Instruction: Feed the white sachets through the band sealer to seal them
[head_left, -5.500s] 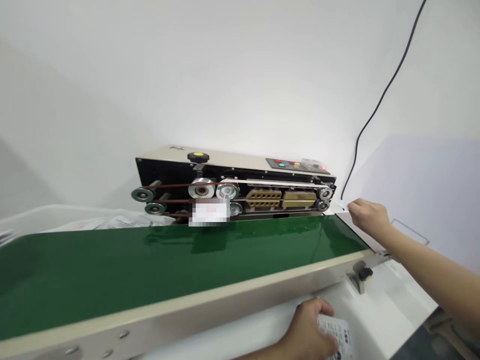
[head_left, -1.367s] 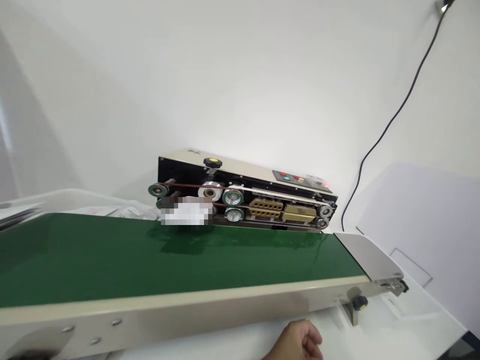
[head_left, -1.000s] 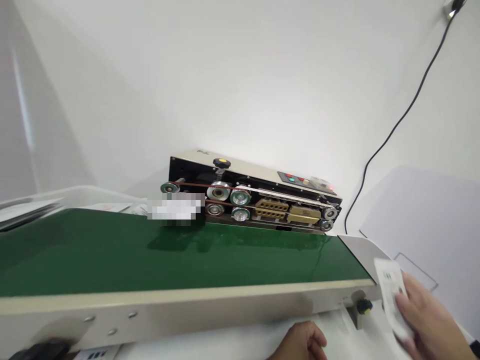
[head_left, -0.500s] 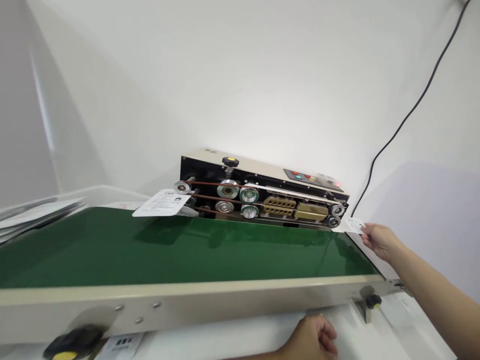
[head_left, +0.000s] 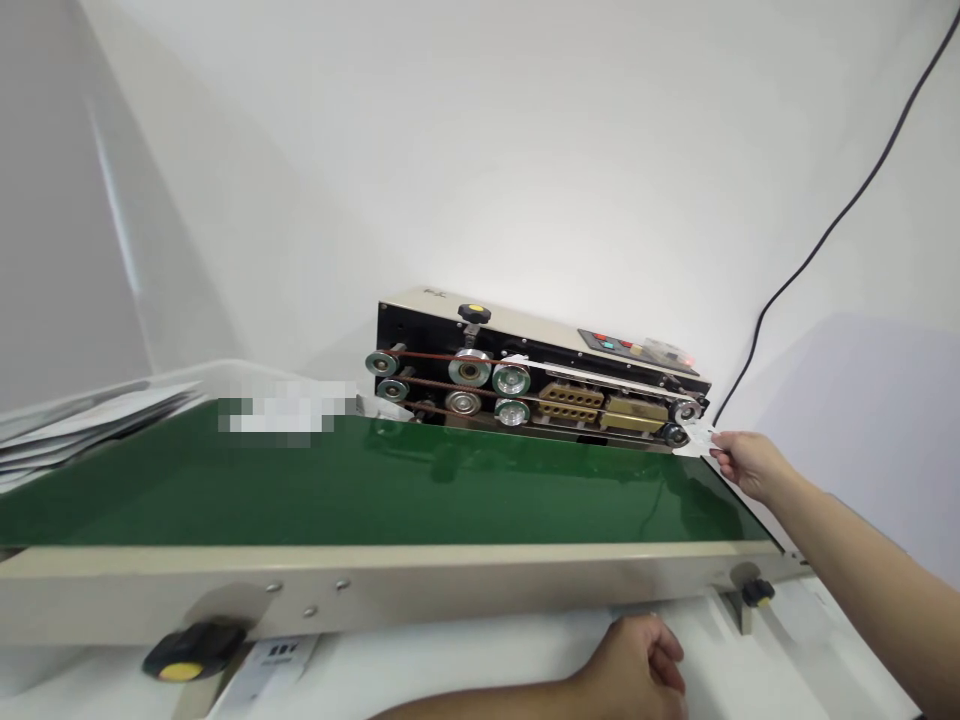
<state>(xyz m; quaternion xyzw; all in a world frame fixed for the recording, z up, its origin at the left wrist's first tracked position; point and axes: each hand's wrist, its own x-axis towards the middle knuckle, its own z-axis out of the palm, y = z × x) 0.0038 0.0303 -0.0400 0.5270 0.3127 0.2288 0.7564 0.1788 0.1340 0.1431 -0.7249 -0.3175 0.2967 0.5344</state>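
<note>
Paper label (head_left: 694, 438), seemingly glossy, in right hand (head_left: 754, 466)

Really bright, flat light on my feed, pretty much washing out the white wall (head_left: 570, 150), with a hot spot just above the band sealer (head_left: 525, 335). Soft glare streaks the green conveyor belt (head_left: 390, 490), one pixelated blur patch (head_left: 281, 415) sits left of the sealer, and the wide lens bends the frame edges.

The right hand (head_left: 752, 465) pinches a small white printed card (head_left: 694, 440) just beside the end rollers (head_left: 679, 420) of a black-and-beige band sealer (head_left: 540, 345), at the far edge of a glossy green conveyor belt (head_left: 375, 490), while the empty left hand (head_left: 634, 665) rests on a white table (head_left: 480, 655) below the conveyor's beige metal frame (head_left: 450, 590).
</note>
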